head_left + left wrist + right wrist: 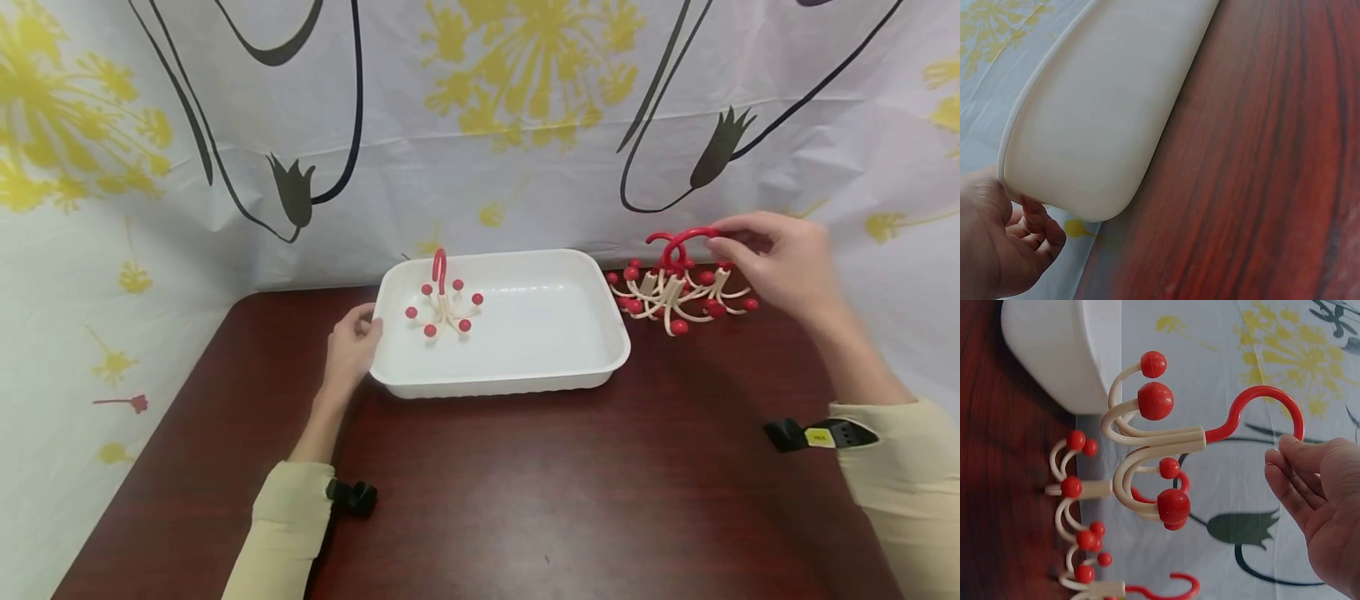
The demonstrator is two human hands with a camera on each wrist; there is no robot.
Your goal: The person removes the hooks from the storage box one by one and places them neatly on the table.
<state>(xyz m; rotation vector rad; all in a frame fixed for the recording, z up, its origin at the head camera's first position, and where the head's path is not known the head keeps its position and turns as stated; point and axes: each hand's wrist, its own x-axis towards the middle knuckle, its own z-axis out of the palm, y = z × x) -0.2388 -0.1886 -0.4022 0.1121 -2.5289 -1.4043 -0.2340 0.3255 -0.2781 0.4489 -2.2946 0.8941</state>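
Note:
My right hand (pixel 787 258) pinches the tip of the red hook on a multi-arm rotating hanger (pixel 1175 442) with curved cream arms and red ball ends. In the right wrist view it hangs clear of the table, fingers and thumb meeting at the hook. Behind it, two similar hangers, one with a cream post (pixel 1094 489) and another (pixel 1107 589), stand on the table and partly overlap it in the head view. My left hand (pixel 352 346) holds the left end of a white tray (pixel 540 329). Inside the tray, toward its left, stands another hanger (pixel 443 310) with its red hook up.
The dark reddish wooden table (pixel 487 483) carries the tray near its back edge. A white cloth (pixel 390 200) printed with yellow flowers and grey tulips hangs behind and at the sides. Black straps with small devices sit on both sleeves (pixel 292 508).

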